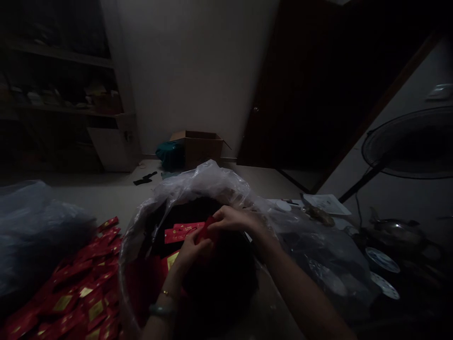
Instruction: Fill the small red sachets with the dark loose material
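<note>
Both hands meet above a wide container lined with clear plastic (208, 177). Pinched between them is a small red packet (206, 228), mostly covered by fingers. My left hand (193, 250) grips its near side, with a bangle and a thin bracelet at the wrist. My right hand (228, 220) has its fingers closed on the packet's upper end. Behind the hands, inside the container, lie more red packets (175, 235) with light print. The container's lower inside is too dark to make out. To the left spreads a heap of red packets with gold labels (95, 309).
A large translucent plastic bag (38, 236) bulges at the left. Clear plastic sheeting (318, 255), small dishes (382, 259) and a metal teapot (399, 229) are at right, below a fan (414, 141). An open cardboard box (203, 148) stands by the wall.
</note>
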Action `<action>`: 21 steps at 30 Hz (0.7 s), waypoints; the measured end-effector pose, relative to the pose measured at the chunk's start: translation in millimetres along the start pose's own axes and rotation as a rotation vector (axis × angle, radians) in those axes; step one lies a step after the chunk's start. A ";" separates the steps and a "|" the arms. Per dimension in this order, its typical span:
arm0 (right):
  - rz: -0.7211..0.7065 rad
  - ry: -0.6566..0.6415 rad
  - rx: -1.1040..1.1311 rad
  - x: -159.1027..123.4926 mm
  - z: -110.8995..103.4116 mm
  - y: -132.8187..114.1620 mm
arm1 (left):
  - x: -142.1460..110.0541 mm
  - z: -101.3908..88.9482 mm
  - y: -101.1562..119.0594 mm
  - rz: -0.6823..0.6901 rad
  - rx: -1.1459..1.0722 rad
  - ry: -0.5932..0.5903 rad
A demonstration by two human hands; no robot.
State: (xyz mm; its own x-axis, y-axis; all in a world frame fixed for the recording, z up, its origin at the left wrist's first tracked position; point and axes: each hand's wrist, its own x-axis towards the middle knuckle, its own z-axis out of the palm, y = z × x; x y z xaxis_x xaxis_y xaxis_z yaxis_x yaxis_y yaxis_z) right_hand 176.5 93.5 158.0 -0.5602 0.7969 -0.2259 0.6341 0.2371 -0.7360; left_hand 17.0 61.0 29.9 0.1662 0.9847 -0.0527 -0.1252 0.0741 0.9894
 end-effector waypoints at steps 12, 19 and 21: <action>0.062 0.116 -0.098 8.1 6.2 5.4 | -1.7 2.3 5.3 0.140 0.099 -0.116; 0.154 -0.148 -0.153 5.9 4.5 1.5 | -3.4 5.3 4.0 0.104 0.067 -0.141; 0.153 -0.171 -0.163 3.9 4.1 -2.8 | -3.0 4.0 4.6 0.137 0.136 -0.124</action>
State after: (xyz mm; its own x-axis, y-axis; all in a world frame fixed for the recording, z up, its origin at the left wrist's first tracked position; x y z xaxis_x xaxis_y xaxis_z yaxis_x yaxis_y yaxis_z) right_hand 170.4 93.7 156.6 -0.5240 0.7285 -0.4413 0.7881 0.2183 -0.5755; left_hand 19.8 57.7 35.1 0.2768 0.9565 0.0921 -0.0229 -0.0892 0.9957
